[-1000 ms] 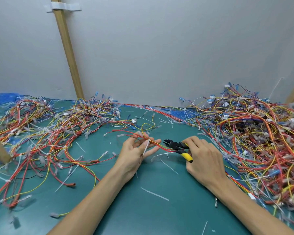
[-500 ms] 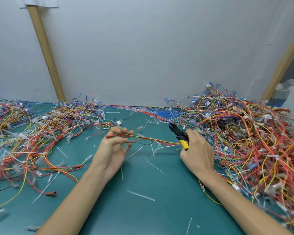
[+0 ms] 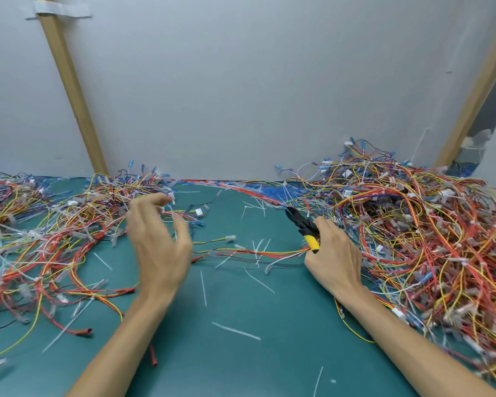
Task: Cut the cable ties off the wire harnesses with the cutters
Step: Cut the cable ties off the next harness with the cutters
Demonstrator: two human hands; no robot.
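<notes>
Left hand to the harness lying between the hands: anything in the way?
Nothing visible. The left hand is open just left of the harness on the green mat; only loose cut ties lie nearby. The right hand holds the cutters.

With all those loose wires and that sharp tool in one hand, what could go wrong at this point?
1. The right hand grips the cutters with their tip beside the right pile; it might nick a good wire.
2. The open left hand holds nothing, so the harness lying between the hands could slide when pulled.
3. Cut ties litter the green mat and could get mixed back in.
</notes>
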